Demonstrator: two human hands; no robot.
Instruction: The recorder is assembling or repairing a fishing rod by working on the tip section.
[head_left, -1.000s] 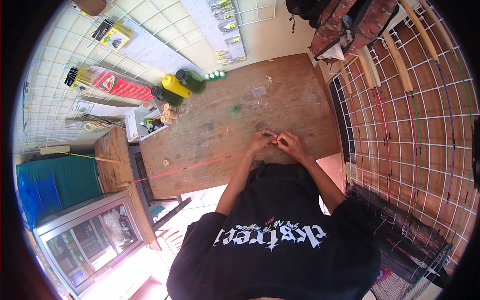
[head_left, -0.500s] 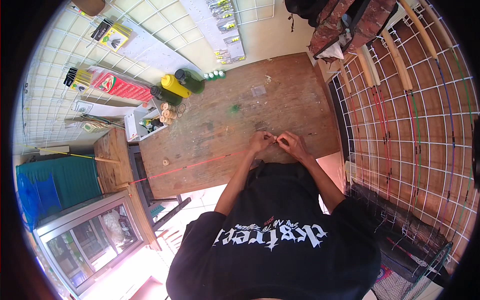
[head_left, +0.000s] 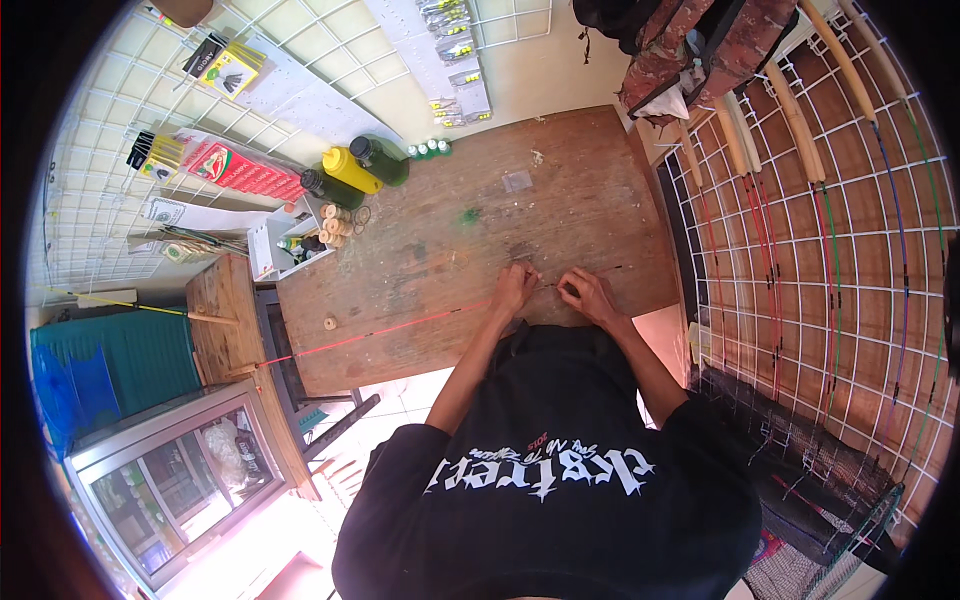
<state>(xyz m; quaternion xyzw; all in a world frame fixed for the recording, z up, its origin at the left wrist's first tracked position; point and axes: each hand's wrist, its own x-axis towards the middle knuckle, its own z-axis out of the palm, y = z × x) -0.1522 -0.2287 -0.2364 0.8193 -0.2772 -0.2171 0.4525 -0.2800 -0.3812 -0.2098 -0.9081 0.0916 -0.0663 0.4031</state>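
A thin red fishing rod (head_left: 420, 320) with dark bands lies across the wooden table (head_left: 430, 235), its tip end reaching past my hands on the right. My left hand (head_left: 513, 288) is closed around the rod near the table's front edge. Just to its right, my right hand (head_left: 587, 294) has thumb and fingers pinched together beside a short dark band on the rod. Whatever sits between those fingertips is too small to make out. A narrow gap separates the two hands.
Dark green bottles (head_left: 380, 162) and a yellow squeeze bottle (head_left: 350, 170) stand at the back left, near wooden spools (head_left: 335, 228) and a white box (head_left: 268, 250). One small wooden piece (head_left: 331, 323) lies at left. Rods hang on the white grid (head_left: 800, 300) at right.
My hands have moved apart slightly, baring a short stretch of rod between them. The left hand shifted a little left, and the right hand's fingers came away from it.
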